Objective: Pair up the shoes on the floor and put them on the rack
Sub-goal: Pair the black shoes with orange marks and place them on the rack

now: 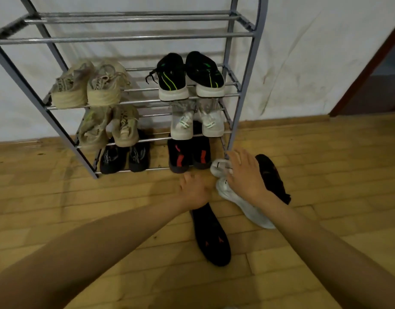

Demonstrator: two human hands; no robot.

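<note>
Rack (233,85) already loaded with six pairs. Left hand (193,192) flat on floor (80,208), fingers spread, gripping nothing. Black shoe (211,237) just below. Right hand (243,175) over white shoes (241,201), grip unclear.

Twelve shoes sit in six pairs on one metal rack (231,90) beyond the hands. Four loose shoes lie on the floor: two white ones (241,201) under the right hand (244,175), one black shoe (212,235) below the left hand (193,192), and another black one (272,177) right of the right hand.
</note>
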